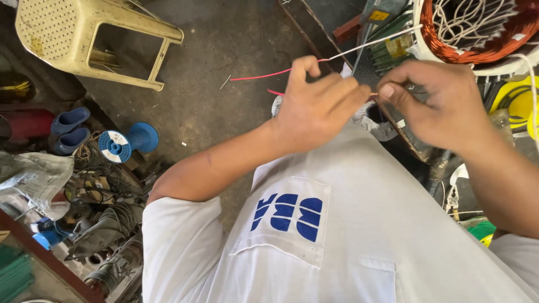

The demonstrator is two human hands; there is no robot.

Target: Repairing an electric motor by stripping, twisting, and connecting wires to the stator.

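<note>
1. White shirt [348, 224] with a chest pocket, nearest the camera, fills the lower middle of the view.
2. Left hand [317, 104]: fingers curled closed, thumb and forefinger pinched on a thin red wire [258, 74], which trails out to the left above the floor.
3. Right hand [441, 104]: fingers bent, thumb and forefinger pinched tight at the same spot, its tips touching those of the left hand.
4. White wire [370, 45] runs from the pinch up and right toward the copper coil [477, 50].
5. Copper coil, wound in a ring, sits on the tabletop [320, 22] at top right.
6. Blue spool [126, 141] lies on the floor [224, 50], well left of the hands.
7. Cream plastic stool [84, 39] stands farthest off, top left.
</note>
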